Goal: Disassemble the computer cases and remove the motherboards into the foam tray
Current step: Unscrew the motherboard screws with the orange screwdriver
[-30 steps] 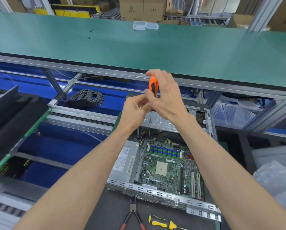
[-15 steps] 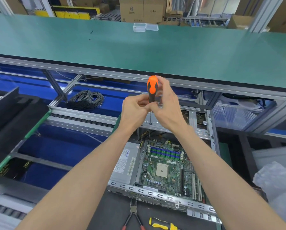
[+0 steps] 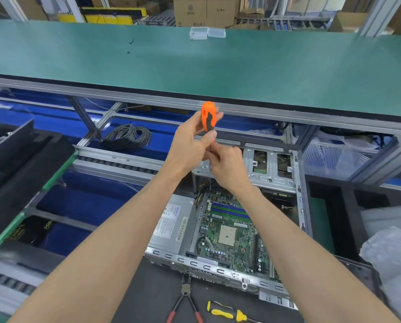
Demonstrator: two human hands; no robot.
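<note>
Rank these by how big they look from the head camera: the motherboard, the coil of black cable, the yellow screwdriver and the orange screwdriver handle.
1. motherboard
2. coil of black cable
3. yellow screwdriver, though nearness to the camera enlarges it
4. orange screwdriver handle, partly hidden by the left hand

A long green surface (image 3: 218, 66) with a metal frame crosses the view. Behind it stand cardboard boxes (image 3: 204, 10). Below it, blue panels (image 3: 83, 201) and a roller rail (image 3: 115, 159) show.

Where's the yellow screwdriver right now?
The yellow screwdriver lies at the bottom centre of the head view, on the dark mat just in front of the open computer case, right of the red-handled pliers.
</note>
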